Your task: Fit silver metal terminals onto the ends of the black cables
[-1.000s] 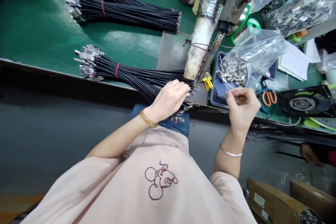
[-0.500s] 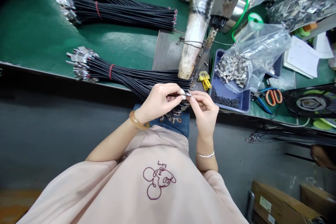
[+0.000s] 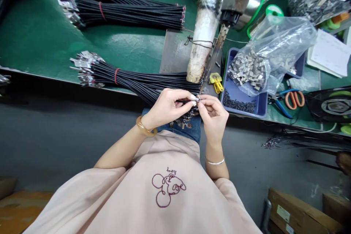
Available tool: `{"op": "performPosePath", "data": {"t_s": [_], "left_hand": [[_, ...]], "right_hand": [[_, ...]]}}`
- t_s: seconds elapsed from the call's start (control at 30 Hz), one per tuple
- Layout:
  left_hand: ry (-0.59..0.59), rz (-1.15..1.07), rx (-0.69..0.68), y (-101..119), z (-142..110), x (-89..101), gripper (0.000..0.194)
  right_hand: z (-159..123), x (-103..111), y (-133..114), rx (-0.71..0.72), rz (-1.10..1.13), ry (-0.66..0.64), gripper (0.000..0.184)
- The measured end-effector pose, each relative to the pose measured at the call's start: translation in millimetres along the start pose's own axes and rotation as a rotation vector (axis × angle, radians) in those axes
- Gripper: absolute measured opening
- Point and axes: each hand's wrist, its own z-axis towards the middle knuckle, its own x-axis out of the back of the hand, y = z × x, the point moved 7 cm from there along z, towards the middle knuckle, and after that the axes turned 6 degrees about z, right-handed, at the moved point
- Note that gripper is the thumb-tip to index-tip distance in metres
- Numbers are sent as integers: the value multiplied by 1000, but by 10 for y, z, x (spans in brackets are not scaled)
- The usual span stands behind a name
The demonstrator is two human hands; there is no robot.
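Thumb and fingertips of my left hand (image 3: 171,109), with white coverings on the tips, pinch the end of a thin black cable. Right against them, my right hand (image 3: 214,117) is closed in a pinch at the same spot; a thin pale strand (image 3: 199,97) sticks up between the two hands. What the right fingertips grip is too small to make out. Just beyond lies a bundle of black cables (image 3: 142,78) with a red band and metal clips at its left end. Several metal clips (image 3: 182,121) hang under my hands, above my lap.
A hot-air tool with a scorched white wrapped nozzle (image 3: 201,44) points down just beyond my hands. Right of it are a yellow cutter (image 3: 216,82), a blue tray (image 3: 260,108) with metal clips and black bits, and orange-handled pliers (image 3: 294,99). More banded cables (image 3: 131,14) lie behind.
The view has shifted slightly, so the tray and pliers appear farther right. Both hands keep their pinch, with the fingertips a little closer together.
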Motion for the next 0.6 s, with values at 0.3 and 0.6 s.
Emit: {"op": "performPosePath", "data": {"t_s": [0.3, 0.6], "left_hand": [[-36, 18, 21, -16, -1, -38, 11], [-94, -79, 89, -52, -17, -53, 18]], "right_hand": [[-16, -30, -37, 48, -98, -5, 7], [-74, 19, -110, 174, -270, 66, 9]]}}
